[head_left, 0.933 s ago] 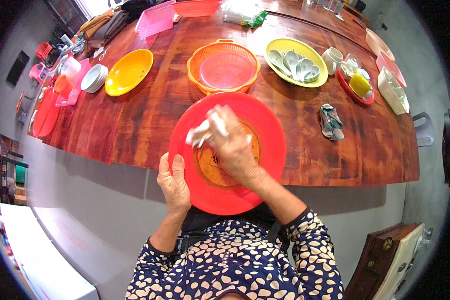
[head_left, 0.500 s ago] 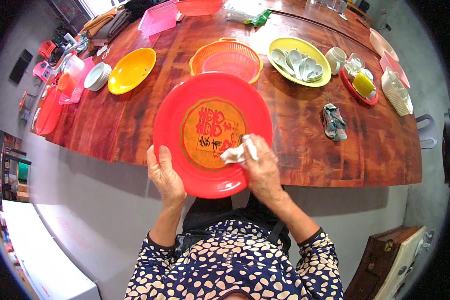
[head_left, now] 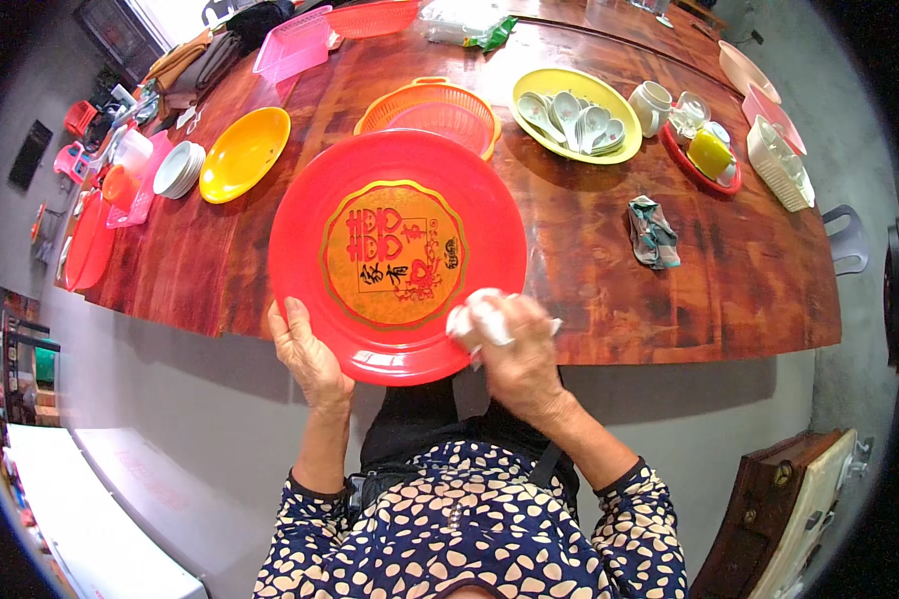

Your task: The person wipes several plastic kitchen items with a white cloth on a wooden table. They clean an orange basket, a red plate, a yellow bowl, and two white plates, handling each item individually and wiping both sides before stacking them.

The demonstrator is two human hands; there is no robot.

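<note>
A round red plastic tray (head_left: 300, 215) with a gold printed centre is tilted up in front of me, its face toward me. My left hand (head_left: 312, 357) grips its lower left rim, thumb on the face and the other fingers behind, out of sight. In my right hand (head_left: 517, 359) is a bunched white cloth (head_left: 492, 317), pressed near the tray's lower right rim. Behind the tray stands an orange basket (head_left: 375, 115) with a pink one inside it. A crumpled patterned cloth (head_left: 654, 233) lies on the table to the right.
On the wooden table (head_left: 589, 309) are a yellow-orange plate (head_left: 245, 155), stacked white bowls (head_left: 179, 170), a yellow dish (head_left: 624, 105) of white spoons, a mug (head_left: 651, 108), and a red tray (head_left: 704, 175) with small items. Pink and white baskets line the right edge.
The tray has shifted left, turned slightly and come more face-on. My right hand with the white cloth has slid from its printed centre down to the lower right rim.
</note>
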